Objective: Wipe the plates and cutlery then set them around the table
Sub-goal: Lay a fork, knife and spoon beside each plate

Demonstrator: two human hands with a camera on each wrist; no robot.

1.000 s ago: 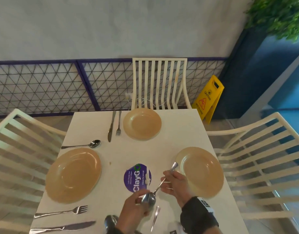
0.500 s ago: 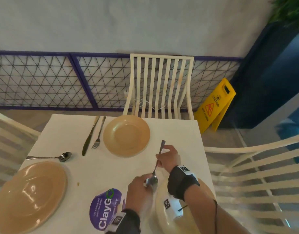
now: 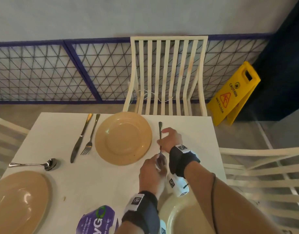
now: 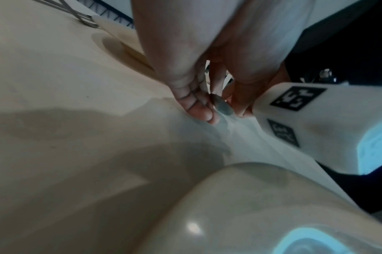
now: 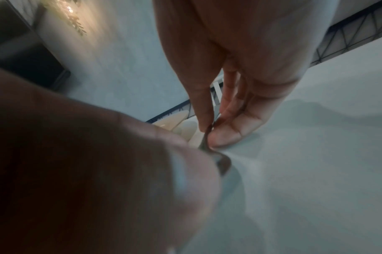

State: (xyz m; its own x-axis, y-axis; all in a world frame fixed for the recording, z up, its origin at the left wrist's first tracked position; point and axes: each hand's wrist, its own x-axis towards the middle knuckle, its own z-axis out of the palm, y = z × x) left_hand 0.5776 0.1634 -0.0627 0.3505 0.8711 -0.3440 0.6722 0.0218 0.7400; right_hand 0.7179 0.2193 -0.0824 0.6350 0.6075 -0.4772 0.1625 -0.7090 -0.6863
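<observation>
I see my right hand point(image 3: 170, 141) pinching the handle of a spoon point(image 3: 160, 130) between thumb and fingers, just right of the far plate point(image 3: 123, 138) on the white worktop point(image 3: 94, 179). The handle points away toward the slatted chair point(image 3: 167, 73). My left hand point(image 3: 151, 173) pinches the spoon's bowl, thumb and fingertips pressed on either side of it, low over the worktop; whether the bowl touches the surface I cannot tell. In the left wrist view the bowl point(image 4: 222, 106) sits between the fingers point(image 4: 198, 103). Left of the far plate lie a knife point(image 3: 80, 139) and a fork point(image 3: 90, 137), side by side. A second spoon point(image 3: 35, 164) lies above the left plate point(image 3: 18, 201). A third plate point(image 3: 179, 217) sits under my forearms, near the purple sticker point(image 3: 96, 222).
</observation>
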